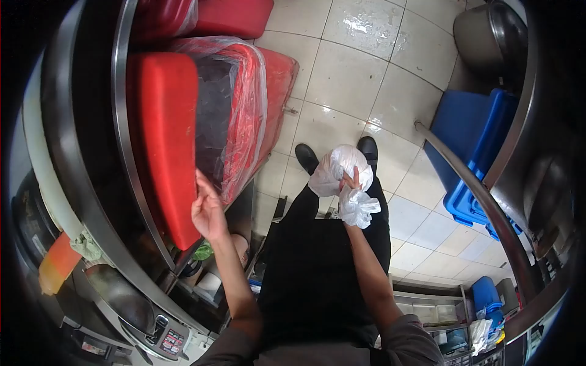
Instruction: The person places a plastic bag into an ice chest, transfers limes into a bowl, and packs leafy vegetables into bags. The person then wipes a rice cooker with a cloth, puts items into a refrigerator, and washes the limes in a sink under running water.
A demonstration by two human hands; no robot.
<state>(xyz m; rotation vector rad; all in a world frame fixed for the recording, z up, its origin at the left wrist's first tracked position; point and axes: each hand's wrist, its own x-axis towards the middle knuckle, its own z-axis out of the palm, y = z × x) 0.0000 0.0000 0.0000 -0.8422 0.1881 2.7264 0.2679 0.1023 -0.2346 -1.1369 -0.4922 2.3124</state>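
My left hand point(209, 210) is at the edge of a red lid point(166, 146), its fingers curled against the rim. The lid stands raised beside a red cooler box point(278, 100). Clear plastic film point(247, 104) lines the box and hangs over its rim; the inside looks dark grey, and I cannot make out what lies there. My right hand point(349, 183) grips a knotted white plastic bag point(336, 168) by its gathered neck, in front of my legs. The bag bulges, and its contents are hidden.
More red boxes point(235, 15) stand beyond the open one. On the right are a blue bin point(467, 128), a metal rail point(464, 174) and a large metal pot point(488, 39). The tiled floor point(342, 79) has wet patches. At left a wok point(119, 296) rests on a counter.
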